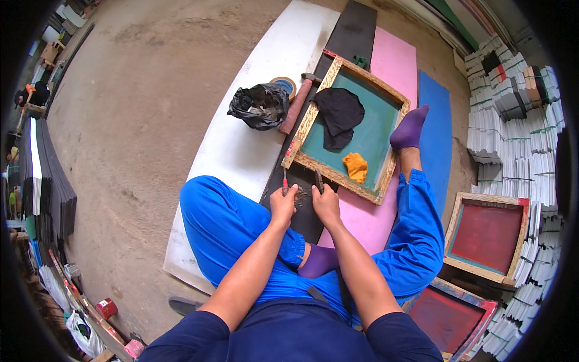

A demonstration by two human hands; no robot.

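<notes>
My left hand (283,206) is closed around a screwdriver (285,182) with a red handle, its tip at the near left corner of a wooden screen-printing frame (338,171). Beside it, my right hand (326,205) grips a dark slim tool (319,179) whose kind I cannot make out; it points at the frame's near edge. Green mesh (377,130) fills the frame. On that mesh lie a crumpled black cloth (341,117) and a small yellow-orange cloth (356,167). Small dark scraps (303,196) are scattered on the black sheet between my hands.
Left of the frame are a hammer (296,107) with a wrapped handle, a tape roll (284,86) and a black plastic bag (260,106). White (232,142), pink (394,57) and blue (435,127) sheets lie underneath. Red-meshed frames (487,237) and bundled paper stacks (512,136) stand right.
</notes>
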